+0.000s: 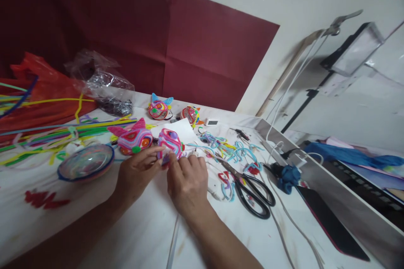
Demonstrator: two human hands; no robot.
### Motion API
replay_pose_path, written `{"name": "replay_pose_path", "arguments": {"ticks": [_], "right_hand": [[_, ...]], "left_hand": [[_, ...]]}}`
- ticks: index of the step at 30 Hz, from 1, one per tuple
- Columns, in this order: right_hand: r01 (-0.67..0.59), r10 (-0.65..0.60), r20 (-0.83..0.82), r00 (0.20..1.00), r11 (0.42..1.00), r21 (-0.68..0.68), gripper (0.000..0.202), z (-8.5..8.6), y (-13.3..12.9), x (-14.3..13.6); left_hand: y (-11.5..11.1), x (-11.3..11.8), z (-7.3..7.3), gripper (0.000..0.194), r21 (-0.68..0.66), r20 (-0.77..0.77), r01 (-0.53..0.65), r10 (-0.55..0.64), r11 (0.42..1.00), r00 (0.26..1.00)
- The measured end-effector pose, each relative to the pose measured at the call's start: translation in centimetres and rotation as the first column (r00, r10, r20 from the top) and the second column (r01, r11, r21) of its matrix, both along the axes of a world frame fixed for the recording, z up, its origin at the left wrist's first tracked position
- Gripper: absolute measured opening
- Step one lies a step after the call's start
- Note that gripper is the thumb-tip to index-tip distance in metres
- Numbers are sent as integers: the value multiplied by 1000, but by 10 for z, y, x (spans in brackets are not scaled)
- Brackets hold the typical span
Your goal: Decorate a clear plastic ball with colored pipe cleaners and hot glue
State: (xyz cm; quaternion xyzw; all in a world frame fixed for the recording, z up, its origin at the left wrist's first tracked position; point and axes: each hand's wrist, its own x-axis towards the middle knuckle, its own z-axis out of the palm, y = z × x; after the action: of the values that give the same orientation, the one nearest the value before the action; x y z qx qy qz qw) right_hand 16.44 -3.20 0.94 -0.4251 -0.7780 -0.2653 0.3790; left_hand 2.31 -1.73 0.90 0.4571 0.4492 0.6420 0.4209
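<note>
A ball wrapped in pink and lilac pipe cleaners is held up between my two hands. My left hand is closed, its thumb and fingertips gripping the ball's left and lower side. My right hand is closed too, with thumb and index finger pressed together at the ball's lower front; whether they pinch a small piece there is hidden. Just beyond my left hand sits a pink pipe-cleaner animal head with pointed ears, orange eyes and a green nose. Black-handled scissors lie open at the right of my right hand.
A clear domed shell with blue rim and red scraps lie left. Behind are loose pipe cleaners, a red bag, two finished heads, the left one blue-eared, and white paper. Cables and a phone-like black slab are right.
</note>
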Motion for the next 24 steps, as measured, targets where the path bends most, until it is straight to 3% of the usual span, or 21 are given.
{"name": "replay_pose_path", "arguments": {"ticks": [9, 14, 18, 24], "right_hand": [[-27, 28, -116, 993, 1000, 13, 27, -6, 4, -2], [-145, 115, -306, 945, 986, -78, 32, -12, 5, -3], [-370, 216, -577, 787, 915, -163, 32, -9, 7, -2], [-581, 88, -853, 514, 768, -271, 28, 1, 11, 1]], "left_hand": [[3, -1, -4, 41, 85, -8, 31, -30, 996, 1000], [3, -2, -4, 51, 102, 6, 54, -55, 993, 998], [2, -2, -2, 59, 89, 34, 67, -70, 994, 997], [2, -3, -3, 65, 70, 85, 119, -125, 990, 988]]}}
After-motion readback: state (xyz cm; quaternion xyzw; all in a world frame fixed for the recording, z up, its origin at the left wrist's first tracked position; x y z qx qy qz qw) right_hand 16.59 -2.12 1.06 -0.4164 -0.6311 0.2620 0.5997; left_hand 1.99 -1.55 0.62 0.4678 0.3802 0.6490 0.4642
